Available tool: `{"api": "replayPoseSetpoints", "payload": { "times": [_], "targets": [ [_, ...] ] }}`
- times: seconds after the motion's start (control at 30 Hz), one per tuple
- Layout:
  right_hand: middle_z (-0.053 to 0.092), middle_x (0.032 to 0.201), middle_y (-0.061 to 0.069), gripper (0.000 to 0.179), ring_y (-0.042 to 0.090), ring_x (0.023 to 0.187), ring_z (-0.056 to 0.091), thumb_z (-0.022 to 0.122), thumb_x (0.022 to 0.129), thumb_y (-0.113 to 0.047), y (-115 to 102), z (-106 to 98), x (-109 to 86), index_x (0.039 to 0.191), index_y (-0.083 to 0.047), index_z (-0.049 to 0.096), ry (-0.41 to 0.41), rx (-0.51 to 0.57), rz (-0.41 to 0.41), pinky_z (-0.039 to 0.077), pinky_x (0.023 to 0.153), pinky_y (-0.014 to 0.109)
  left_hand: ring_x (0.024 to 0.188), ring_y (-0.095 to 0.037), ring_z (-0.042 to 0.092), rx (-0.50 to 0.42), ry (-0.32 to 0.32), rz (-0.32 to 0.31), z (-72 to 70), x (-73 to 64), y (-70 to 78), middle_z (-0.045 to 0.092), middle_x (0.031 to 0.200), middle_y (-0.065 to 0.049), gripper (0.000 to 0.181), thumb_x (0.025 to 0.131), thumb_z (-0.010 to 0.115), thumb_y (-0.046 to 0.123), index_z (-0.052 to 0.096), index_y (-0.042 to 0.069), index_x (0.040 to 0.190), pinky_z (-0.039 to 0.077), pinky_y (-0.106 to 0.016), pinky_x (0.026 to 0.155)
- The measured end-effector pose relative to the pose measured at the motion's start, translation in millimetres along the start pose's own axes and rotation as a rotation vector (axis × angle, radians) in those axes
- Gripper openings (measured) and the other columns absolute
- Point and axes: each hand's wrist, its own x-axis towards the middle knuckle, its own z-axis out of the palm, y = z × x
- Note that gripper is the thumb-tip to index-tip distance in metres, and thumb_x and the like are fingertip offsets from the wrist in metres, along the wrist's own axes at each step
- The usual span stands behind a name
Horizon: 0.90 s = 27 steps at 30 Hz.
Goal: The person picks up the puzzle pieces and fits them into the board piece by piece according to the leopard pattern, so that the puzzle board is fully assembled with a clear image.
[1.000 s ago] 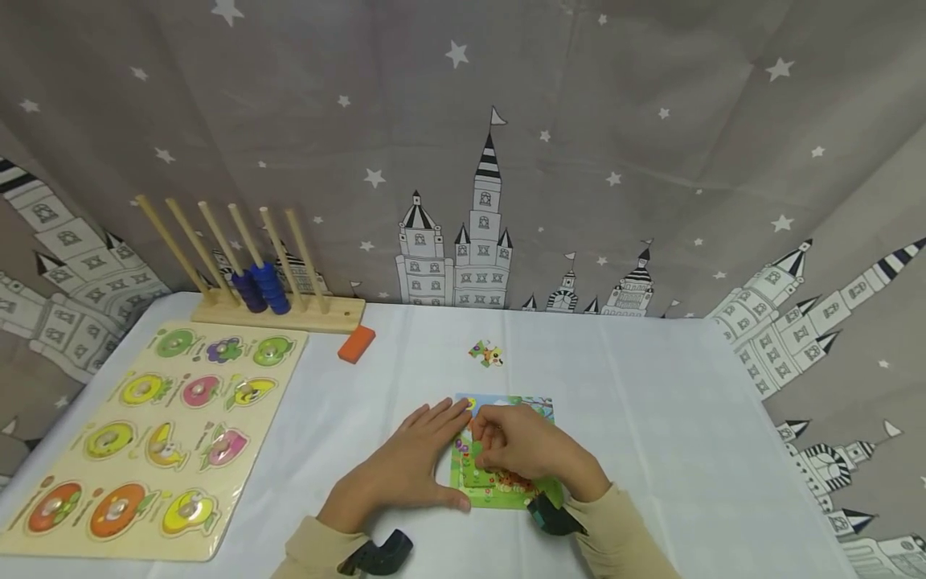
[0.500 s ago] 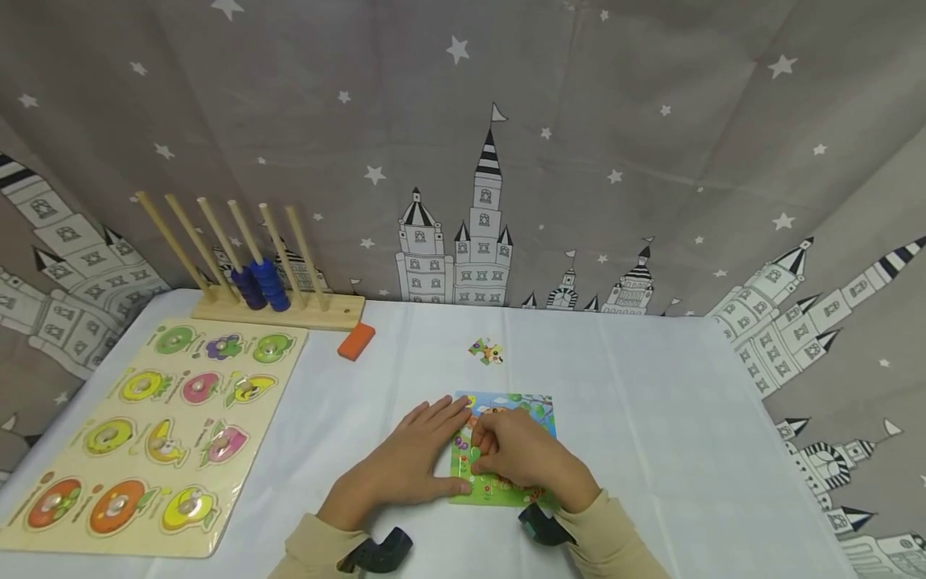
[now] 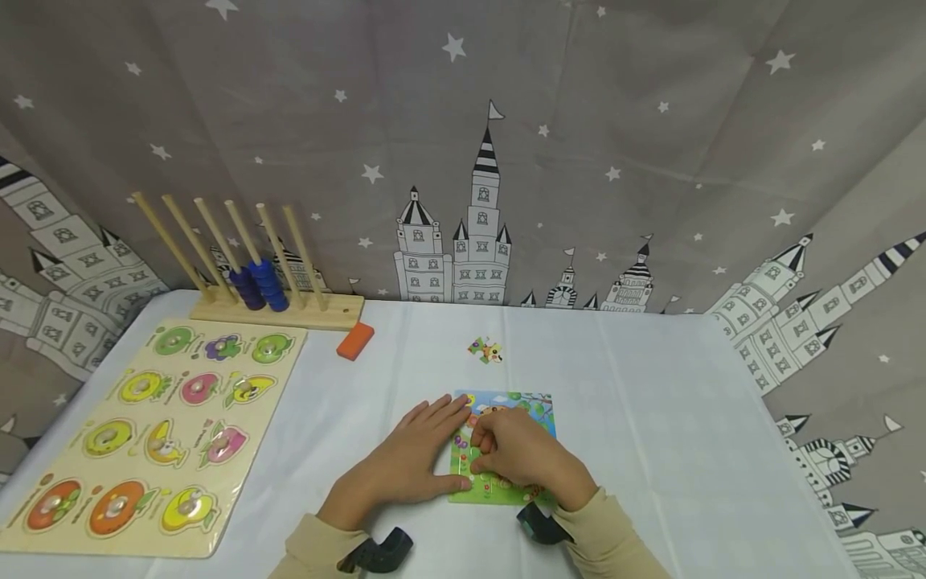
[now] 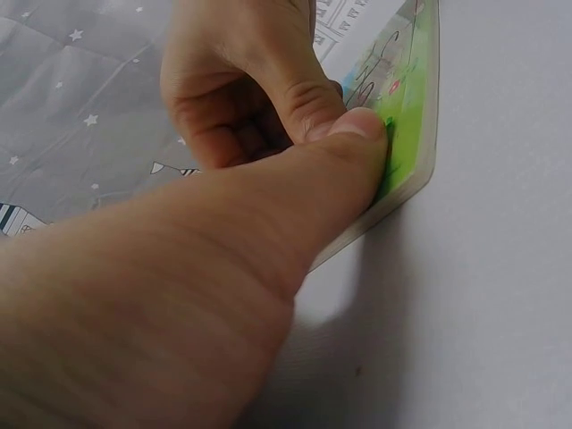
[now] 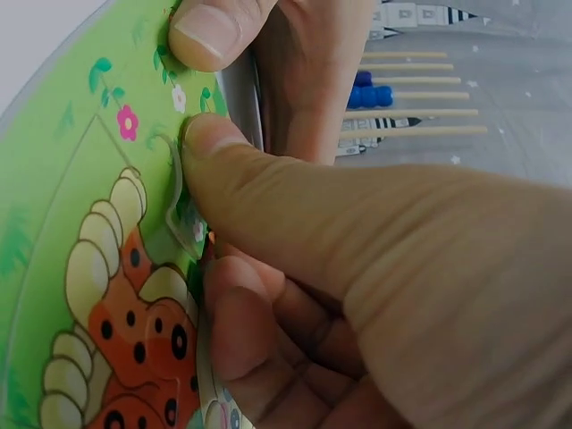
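A small jigsaw puzzle (image 3: pixel 535 401) with a grass, sky and tree picture lies flat on the white cloth. My left hand (image 3: pixel 407 465) rests along its left side, fingers stretched out and thumb at the lower left corner. Over its middle, my right hand (image 3: pixel 526 450) has curled fingers and pinches a green puzzle piece (image 5: pixel 189 223), whose edge stands slightly proud of the board in the right wrist view. An orange spotted animal with cream spines (image 5: pixel 134 322) is printed beside it. In the head view the right hand covers much of the picture.
Loose puzzle pieces (image 3: pixel 485 351) lie behind the puzzle. To the left are a wooden fruit peg board (image 3: pixel 239 482), an orange block (image 3: pixel 355 342) and a wooden peg rack (image 3: pixel 333 312) with blue rings. A grey castle-print curtain (image 3: pixel 579 185) hangs at the back.
A second ago the green piece showed between my right fingers; the hand has since shifted slightly and now hides it from the head view. My left hand stays put.
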Motion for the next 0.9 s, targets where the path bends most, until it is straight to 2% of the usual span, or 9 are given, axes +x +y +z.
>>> {"api": "replayPoseSetpoints", "payload": {
  "times": [0.37, 0.67, 0.77, 0.9],
  "targets": [
    [0.059, 0.077, -0.009, 0.022, 0.002, 0.068, 0.051, 0.087, 0.081, -0.015, 0, 0, 0.0, 0.09, -0.011, 0.068, -0.006, 0.013, 0.012, 0.048, 0.066, 0.019, 0.16, -0.029, 0.018, -0.006, 0.0, -0.008, 0.8, 0.4, -0.3, 0.025, 0.171, -0.001, 0.096, 0.087, 0.072, 0.058, 0.033, 0.011, 0.161, 0.016, -0.057, 0.129],
    [0.059, 0.076, -0.009, 0.021, 0.003, 0.069, 0.051, 0.086, 0.082, -0.017, 0, -2, 2.2, 0.089, -0.012, 0.067, -0.005, 0.036, 0.026, 0.046, 0.066, 0.02, 0.16, -0.028, 0.019, -0.02, -0.001, -0.043, -2.2, -1.4, 2.2, 0.023, 0.171, -0.003, 0.102, 0.085, 0.074, 0.058, 0.028, 0.009, 0.162, 0.017, -0.055, 0.129],
    [0.061, 0.076, -0.007, 0.017, 0.005, 0.068, 0.053, 0.083, 0.086, -0.02, 6, -9, 6.4, 0.091, -0.012, 0.069, 0.06, 0.076, 0.065, 0.046, 0.062, 0.02, 0.16, -0.028, 0.018, -0.018, 0.001, -0.039, -1.9, -0.9, 2.4, 0.023, 0.171, -0.004, 0.102, 0.086, 0.073, 0.059, 0.028, 0.009, 0.162, 0.017, -0.055, 0.129],
    [0.066, 0.082, -0.004, 0.017, 0.007, 0.07, 0.058, 0.079, 0.09, -0.022, 22, -23, 18.8, 0.101, -0.012, 0.073, 0.247, 0.121, 0.161, 0.05, 0.063, 0.023, 0.159, -0.029, 0.019, -0.016, 0.008, -0.034, -1.0, 0.3, 2.7, 0.023, 0.171, -0.005, 0.103, 0.085, 0.073, 0.061, 0.028, 0.009, 0.162, 0.017, -0.055, 0.129]
  ]
}}
